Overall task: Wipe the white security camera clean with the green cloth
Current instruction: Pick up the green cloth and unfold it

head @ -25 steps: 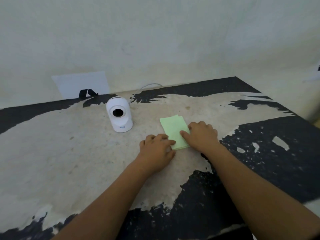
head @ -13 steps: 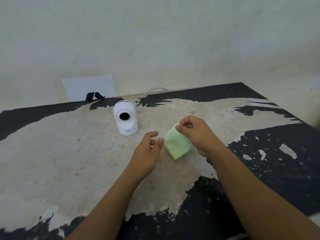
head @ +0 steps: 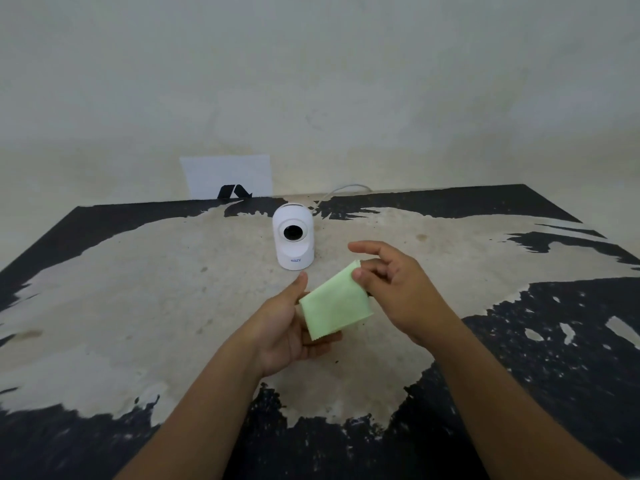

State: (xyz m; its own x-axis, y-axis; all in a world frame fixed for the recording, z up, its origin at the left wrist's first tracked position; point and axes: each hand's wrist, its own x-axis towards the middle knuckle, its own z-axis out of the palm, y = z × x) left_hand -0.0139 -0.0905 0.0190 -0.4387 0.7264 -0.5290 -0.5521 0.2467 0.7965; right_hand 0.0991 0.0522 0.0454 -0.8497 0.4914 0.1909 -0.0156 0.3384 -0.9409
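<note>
Holding the folded green cloth (head: 335,304) above the tabletop (head: 138,306), both hands met near the middle of the view. The left hand (head: 287,327) lay palm-up beneath the cloth, its fingers curled under the lower edge and its thumb raised beside the cloth's left corner, so the cloth rested in a loose cupped grip. The right hand (head: 394,289) pinched the cloth's upper right corner between thumb and a bent finger, while its index finger stretched out free toward the left.

The white security camera (head: 293,236) stood upright on the tabletop, just beyond the hands and slightly to their left, apart from both hands and from the cloth. Its dark round lens faced the viewer, and small blue lettering showed on its base. A white cable (head: 341,190) curved away from behind it toward the wall (head: 311,81).

The tabletop's black coating was worn away over a wide pale patch, where the camera stood. Against the wall behind, a white sheet of paper (head: 227,174) leaned upright with a small black stand (head: 233,192) at its foot.
</note>
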